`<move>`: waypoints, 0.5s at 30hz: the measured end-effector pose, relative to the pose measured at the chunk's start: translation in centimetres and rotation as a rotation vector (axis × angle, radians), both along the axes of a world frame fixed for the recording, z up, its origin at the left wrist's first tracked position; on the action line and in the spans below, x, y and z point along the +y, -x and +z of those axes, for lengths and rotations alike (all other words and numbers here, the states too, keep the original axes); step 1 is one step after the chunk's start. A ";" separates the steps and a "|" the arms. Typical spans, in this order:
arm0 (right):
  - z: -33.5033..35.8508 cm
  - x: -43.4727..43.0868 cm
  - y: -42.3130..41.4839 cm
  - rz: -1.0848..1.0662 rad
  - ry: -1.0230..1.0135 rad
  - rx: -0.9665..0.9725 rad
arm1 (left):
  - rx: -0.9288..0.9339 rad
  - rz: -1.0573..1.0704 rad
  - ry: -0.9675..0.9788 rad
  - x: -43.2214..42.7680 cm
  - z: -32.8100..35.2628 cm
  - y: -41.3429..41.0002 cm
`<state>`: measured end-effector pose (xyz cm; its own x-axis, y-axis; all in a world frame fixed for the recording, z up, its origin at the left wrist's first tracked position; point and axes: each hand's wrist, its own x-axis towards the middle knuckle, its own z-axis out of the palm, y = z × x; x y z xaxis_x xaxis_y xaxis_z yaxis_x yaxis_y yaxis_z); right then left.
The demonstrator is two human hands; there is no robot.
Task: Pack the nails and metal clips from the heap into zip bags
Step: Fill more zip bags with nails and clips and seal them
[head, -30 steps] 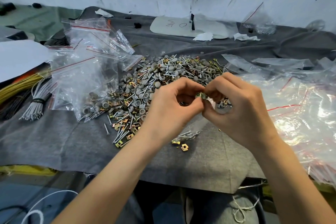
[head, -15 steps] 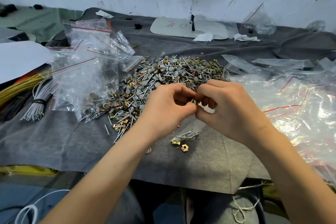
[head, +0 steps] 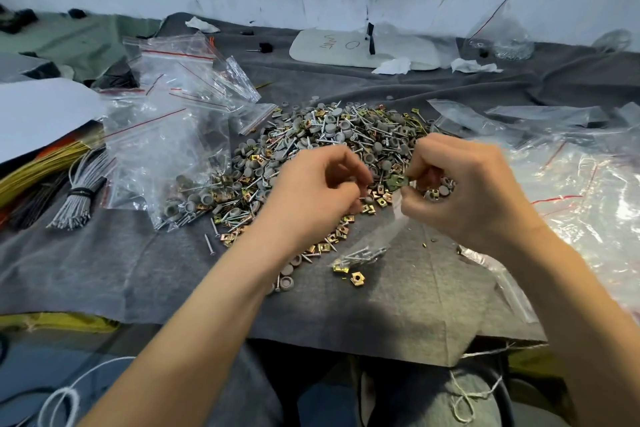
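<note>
Nails and brass clips (head: pixel 360 257) weigh the low end of a small clear zip bag (head: pixel 375 239) just nearer than the mixed-hardware heap (head: pixel 332 135), mouth slanting up into the pinching right hand (head: pixel 460 191); left hand (head: pixel 311 191) apart, curled, grip unclear.

Glossy plastic bags (head: pixel 166 149), matt, seemingly felt cloth (head: pixel 104 263)

Head-worn, close, facing down — onto heap (head: pixel 346 135)
</note>
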<state>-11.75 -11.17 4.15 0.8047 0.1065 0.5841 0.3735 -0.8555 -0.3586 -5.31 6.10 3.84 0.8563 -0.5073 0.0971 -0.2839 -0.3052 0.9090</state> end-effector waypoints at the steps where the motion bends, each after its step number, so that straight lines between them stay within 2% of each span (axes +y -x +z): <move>1: -0.2 0.1 -0.1 -0.002 -0.016 0.020 | 0.007 -0.003 0.028 -0.4 0.0 0.1; 3: -0.7 0.3 -0.2 0.000 -0.097 0.049 | 0.108 0.014 0.113 -1.5 0.1 0.1; 6: -1.0 0.1 0.3 -0.002 -0.281 0.051 | 0.391 0.029 0.244 -1.7 0.1 -0.1; 10: -1.1 0.0 0.9 0.015 -0.415 0.068 | 0.586 -0.083 0.368 -1.3 -0.1 0.2; 12: -1.0 0.3 0.9 0.023 -0.407 0.067 | 0.528 -0.118 0.348 -1.4 0.0 0.4; 15: -0.9 0.5 0.9 0.009 -0.449 0.071 | 0.267 -0.116 0.325 -1.4 0.2 0.8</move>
<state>-12.63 -10.63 3.30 0.8449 -0.1378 0.5169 0.3407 -0.6063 -0.7185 -6.06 4.70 3.99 0.8120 -0.5815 0.0506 -0.0416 0.0288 0.9987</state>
